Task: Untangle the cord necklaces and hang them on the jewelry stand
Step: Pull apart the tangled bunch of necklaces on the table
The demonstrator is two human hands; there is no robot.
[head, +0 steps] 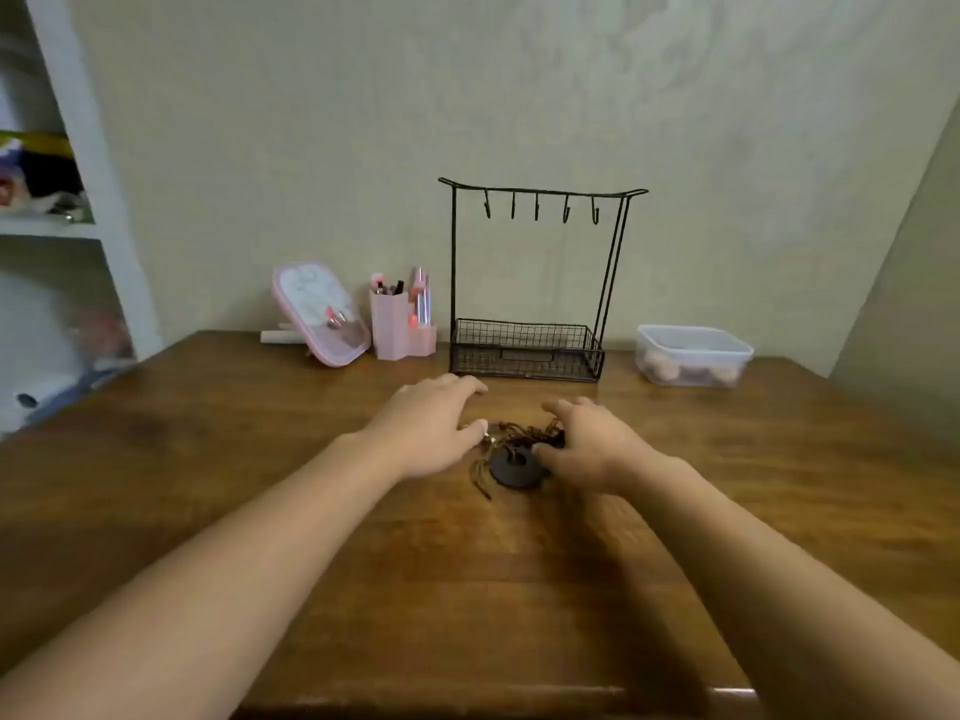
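Midway across the wooden table [311, 511], short of the jewelry stand [524, 283] at its far edge, both hands flank the tangled cord necklaces [519, 449], left hand [431, 428] spread loosely, right hand [587, 444] seemingly touching the knot, so untangling appears barely begun and next calls for freeing one strand.

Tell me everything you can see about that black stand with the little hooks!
The jewelry stand looks like thin black metal wire. It stands upright at the back of the wooden table, by the wall. A top bar with upturned ends carries five small hooks, all bare. Thin legs run down to a mesh basket at the bottom; what lies inside is too dim to tell. A pink holder is close on its left and a clear lidded box stands apart on its right. Neither hand touches it.
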